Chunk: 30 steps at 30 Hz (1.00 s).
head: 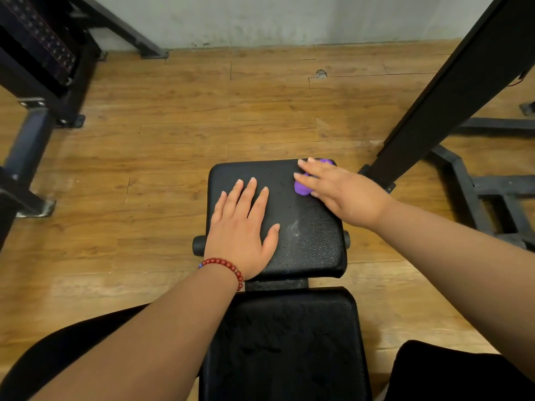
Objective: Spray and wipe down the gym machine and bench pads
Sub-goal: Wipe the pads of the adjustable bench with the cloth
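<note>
Cloth (301, 189) pressed under seemingly flat-fingered right grip (344, 195) for wiping seat pad (312, 244), left grip (240, 235) splayed empty, bracing it.

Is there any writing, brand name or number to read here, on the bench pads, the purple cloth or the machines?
No text can be read in this view.
Bench pad: no label or brand shows.
Purple cloth: no print shows.
Weight stack: rows of small marks, too blurred to read.
</note>
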Each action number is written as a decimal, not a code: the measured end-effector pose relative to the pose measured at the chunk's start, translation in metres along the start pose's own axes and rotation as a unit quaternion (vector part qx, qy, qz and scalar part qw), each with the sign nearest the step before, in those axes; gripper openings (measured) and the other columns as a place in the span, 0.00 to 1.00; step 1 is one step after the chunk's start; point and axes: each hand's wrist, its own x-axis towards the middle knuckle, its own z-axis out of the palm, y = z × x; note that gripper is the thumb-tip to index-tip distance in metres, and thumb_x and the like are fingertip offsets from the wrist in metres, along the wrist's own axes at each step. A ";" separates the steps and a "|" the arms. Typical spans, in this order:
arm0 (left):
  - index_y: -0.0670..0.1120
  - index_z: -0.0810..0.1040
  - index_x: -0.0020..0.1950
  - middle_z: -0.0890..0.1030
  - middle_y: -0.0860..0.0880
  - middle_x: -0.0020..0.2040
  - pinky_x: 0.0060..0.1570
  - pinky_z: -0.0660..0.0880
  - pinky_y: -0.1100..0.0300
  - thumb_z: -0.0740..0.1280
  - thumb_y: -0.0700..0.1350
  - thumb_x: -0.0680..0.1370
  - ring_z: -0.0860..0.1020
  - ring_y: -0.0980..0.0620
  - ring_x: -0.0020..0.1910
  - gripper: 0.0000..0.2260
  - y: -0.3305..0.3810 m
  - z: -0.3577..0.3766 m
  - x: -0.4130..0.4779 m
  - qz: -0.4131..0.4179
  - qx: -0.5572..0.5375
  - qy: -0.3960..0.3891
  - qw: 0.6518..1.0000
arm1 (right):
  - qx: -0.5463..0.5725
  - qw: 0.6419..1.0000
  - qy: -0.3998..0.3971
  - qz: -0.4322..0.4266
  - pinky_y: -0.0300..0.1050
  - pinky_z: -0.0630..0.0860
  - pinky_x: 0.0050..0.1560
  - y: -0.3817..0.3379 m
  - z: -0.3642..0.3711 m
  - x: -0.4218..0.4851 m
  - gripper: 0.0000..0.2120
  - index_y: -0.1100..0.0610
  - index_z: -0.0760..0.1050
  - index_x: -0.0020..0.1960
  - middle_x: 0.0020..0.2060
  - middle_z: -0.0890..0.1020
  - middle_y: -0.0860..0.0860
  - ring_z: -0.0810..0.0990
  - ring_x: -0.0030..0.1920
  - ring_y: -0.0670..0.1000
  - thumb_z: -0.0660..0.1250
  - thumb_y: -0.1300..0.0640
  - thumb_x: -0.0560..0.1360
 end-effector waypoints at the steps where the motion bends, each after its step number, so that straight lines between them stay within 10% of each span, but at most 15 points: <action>1: 0.46 0.65 0.76 0.63 0.45 0.77 0.75 0.45 0.51 0.51 0.60 0.78 0.58 0.45 0.77 0.30 0.000 0.000 0.000 0.000 0.002 0.000 1.000 | 0.013 0.999 0.012 0.031 0.57 0.62 0.71 0.001 0.000 0.009 0.20 0.62 0.70 0.71 0.72 0.68 0.62 0.67 0.72 0.64 0.57 0.59 0.81; 5: 0.47 0.64 0.76 0.61 0.45 0.78 0.75 0.44 0.52 0.51 0.60 0.78 0.56 0.46 0.78 0.30 -0.001 0.000 -0.001 -0.001 0.003 -0.002 1.000 | 0.033 0.994 0.048 0.091 0.62 0.62 0.72 -0.013 0.003 0.019 0.19 0.64 0.71 0.70 0.71 0.68 0.64 0.66 0.72 0.67 0.60 0.64 0.79; 12: 0.47 0.65 0.76 0.63 0.45 0.77 0.75 0.46 0.51 0.52 0.59 0.78 0.58 0.45 0.77 0.30 -0.001 0.001 0.000 -0.001 -0.004 0.001 1.000 | 0.005 0.999 -0.007 -0.050 0.56 0.67 0.66 -0.007 0.003 -0.003 0.21 0.61 0.74 0.68 0.69 0.73 0.61 0.74 0.67 0.61 0.55 0.55 0.80; 19: 0.46 0.65 0.76 0.63 0.45 0.77 0.75 0.46 0.51 0.52 0.59 0.78 0.57 0.45 0.77 0.30 -0.001 0.001 -0.001 0.000 -0.005 0.004 1.000 | 0.030 0.995 0.042 0.082 0.58 0.63 0.71 -0.018 0.002 0.032 0.19 0.63 0.72 0.70 0.72 0.68 0.64 0.68 0.72 0.65 0.61 0.64 0.80; 25: 0.46 0.66 0.76 0.63 0.45 0.77 0.75 0.47 0.51 0.52 0.59 0.78 0.57 0.45 0.77 0.29 -0.001 0.002 -0.001 0.000 -0.008 0.003 1.000 | 0.012 0.998 -0.010 -0.058 0.55 0.65 0.67 -0.029 0.008 -0.010 0.21 0.59 0.75 0.68 0.68 0.74 0.59 0.75 0.66 0.60 0.55 0.55 0.79; 30: 0.46 0.66 0.76 0.63 0.45 0.77 0.75 0.45 0.52 0.52 0.59 0.78 0.57 0.45 0.77 0.29 -0.001 0.001 -0.001 0.001 -0.008 0.008 1.000 | 0.043 0.993 0.036 0.099 0.54 0.61 0.73 -0.018 0.002 0.037 0.19 0.58 0.68 0.73 0.76 0.63 0.59 0.62 0.76 0.59 0.58 0.60 0.83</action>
